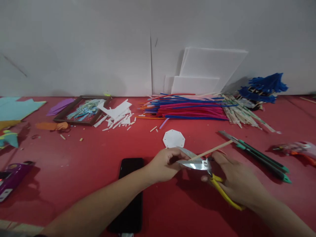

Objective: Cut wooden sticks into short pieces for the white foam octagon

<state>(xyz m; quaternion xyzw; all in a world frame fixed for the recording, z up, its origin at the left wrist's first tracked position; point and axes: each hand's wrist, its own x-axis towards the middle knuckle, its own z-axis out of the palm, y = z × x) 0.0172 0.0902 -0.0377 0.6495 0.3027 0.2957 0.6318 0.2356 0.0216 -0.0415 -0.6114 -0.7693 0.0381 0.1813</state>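
My right hand (pixel 237 179) is closed round the yellow handles of a pair of scissors (pixel 196 164), whose blades are parted and point left. Between the blades lies a thin wooden stick (pixel 214 149), slanting up to the right. My left hand (pixel 166 164) pinches the stick's lower left end, close to the blade tips. Just behind the blades, a white octagonal piece (pixel 173 139) with small holes near its corners lies flat on the red table (pixel 86 171). A black phone (pixel 130 197) lies partly under my left forearm.
Cutter knives (pixel 261 158) with green and black handles lie right of my hands. Pipe cleaners (pixel 190 107) and wrapped sticks (pixel 243 112) are piled behind. White scraps (pixel 117 113), a brown frame (pixel 74 121) and a purple tool (pixel 14 177) are leftward. White boards (pixel 212 62) lean on the wall.
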